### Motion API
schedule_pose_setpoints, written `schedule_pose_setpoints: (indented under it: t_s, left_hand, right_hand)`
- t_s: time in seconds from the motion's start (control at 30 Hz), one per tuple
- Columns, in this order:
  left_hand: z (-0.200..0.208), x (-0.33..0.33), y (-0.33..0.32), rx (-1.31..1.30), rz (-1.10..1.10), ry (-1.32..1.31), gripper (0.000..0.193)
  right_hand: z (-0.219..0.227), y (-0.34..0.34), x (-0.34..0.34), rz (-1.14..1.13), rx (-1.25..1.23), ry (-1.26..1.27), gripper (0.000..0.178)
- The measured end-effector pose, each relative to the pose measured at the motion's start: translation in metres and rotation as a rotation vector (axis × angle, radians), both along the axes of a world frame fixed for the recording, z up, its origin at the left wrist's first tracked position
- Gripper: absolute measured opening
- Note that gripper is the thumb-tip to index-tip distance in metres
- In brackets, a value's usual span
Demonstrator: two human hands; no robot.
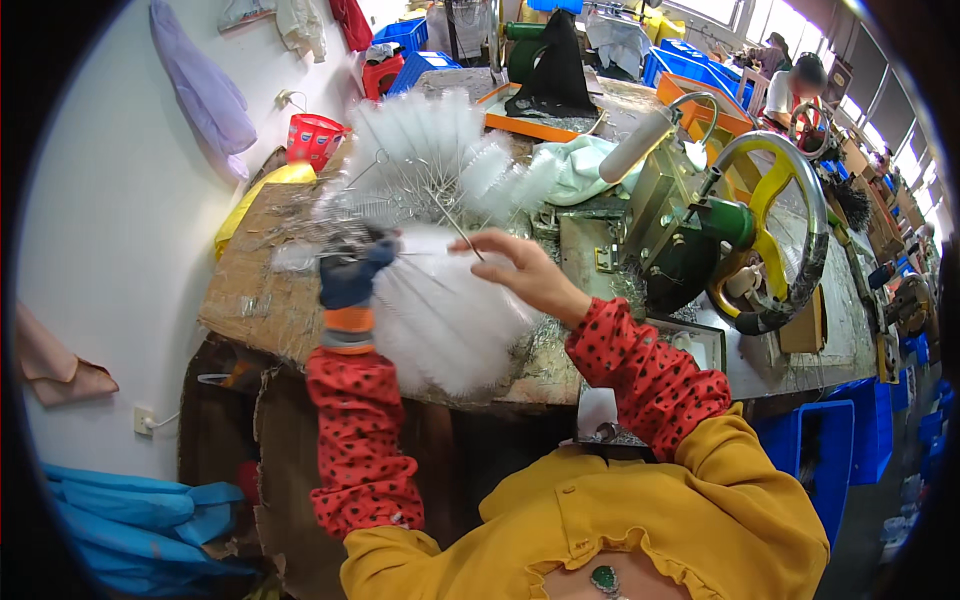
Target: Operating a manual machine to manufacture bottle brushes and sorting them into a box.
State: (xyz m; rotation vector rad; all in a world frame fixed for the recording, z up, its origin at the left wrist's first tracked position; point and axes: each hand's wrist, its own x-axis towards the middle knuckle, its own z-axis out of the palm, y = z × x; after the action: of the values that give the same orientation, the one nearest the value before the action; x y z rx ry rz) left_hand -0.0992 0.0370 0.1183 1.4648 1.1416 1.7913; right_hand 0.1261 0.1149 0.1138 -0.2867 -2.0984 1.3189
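Observation:
White fluffy brushes with thin wire stems (430, 130) lie fanned out in a pile on the worn wooden bench. My left hand (358, 268), in a dark blue glove with an orange cuff, is blurred by motion. It appears closed around the wire ends of another bunch of white brushes (455, 320), whose bristles spread toward the bench's front edge. Bare and to the right, my right hand (525, 272) pinches a thin metal wire stem (458, 226) between thumb and fingers, above that bunch. The wire slants up and left toward the pile; its far end is lost among the bristles.
A machine with a large handwheel (815, 235) stands right of my right hand. Behind the pile sit an orange tray (555, 130) and a pale green cloth (585, 165). A red bucket (315, 140) is at the left wall. Blue crates (825, 445) stand lower right. Another person works far right.

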Motion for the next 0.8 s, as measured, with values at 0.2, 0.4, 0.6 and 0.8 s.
schedule_pose_setpoints:
  t_s: [0.2, 0.4, 0.6, 0.8]
  left_hand:
    - [0.012, -0.021, -0.036, -0.032, 0.174, 0.224, 0.027]
    - [-0.001, 0.015, -0.034, -0.033, 0.203, 0.980, 0.045]
    - [-0.015, 0.023, -0.027, -0.192, 0.072, 0.748, 0.037]
    - [-0.029, 0.017, -0.008, 0.016, 0.128, 0.728, 0.041]
  right_hand:
    - [-0.022, 0.001, -0.005, -0.381, 0.179, 0.288, 0.017]
    - [-0.059, -0.019, -0.037, -0.334, 0.114, 0.097, 0.023]
    - [-0.017, -0.011, -0.028, -0.156, 0.345, -0.283, 0.053]
    - [0.077, -0.013, -0.034, -0.037, 1.002, -0.131, 0.042]
